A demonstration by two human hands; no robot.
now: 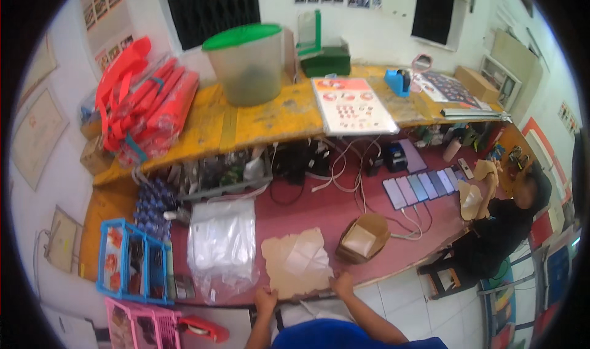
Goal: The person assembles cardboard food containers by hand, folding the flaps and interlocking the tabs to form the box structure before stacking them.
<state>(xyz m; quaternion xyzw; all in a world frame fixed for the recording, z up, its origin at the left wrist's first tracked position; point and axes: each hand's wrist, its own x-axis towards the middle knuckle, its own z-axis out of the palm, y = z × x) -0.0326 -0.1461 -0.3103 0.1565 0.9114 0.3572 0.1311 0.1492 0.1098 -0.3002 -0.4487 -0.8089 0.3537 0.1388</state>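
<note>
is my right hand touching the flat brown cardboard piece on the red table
Touching. The head view shows the right hand resting on the lower right edge of the flat brown cardboard piece, with no gap between them.

Flat brown paper package (298, 261) at table edge, open brown box (362, 238) beside, phone screens (421, 188) in row

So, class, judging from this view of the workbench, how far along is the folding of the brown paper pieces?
Done: one folded brown paper box stands open on the red bench top. In hand: a flat brown paper sheet lies at the bench edge, with the left hand and right hand on its near edge. Left: this sheet is still unfolded. A person seated to the right holds similar brown pieces.
</note>
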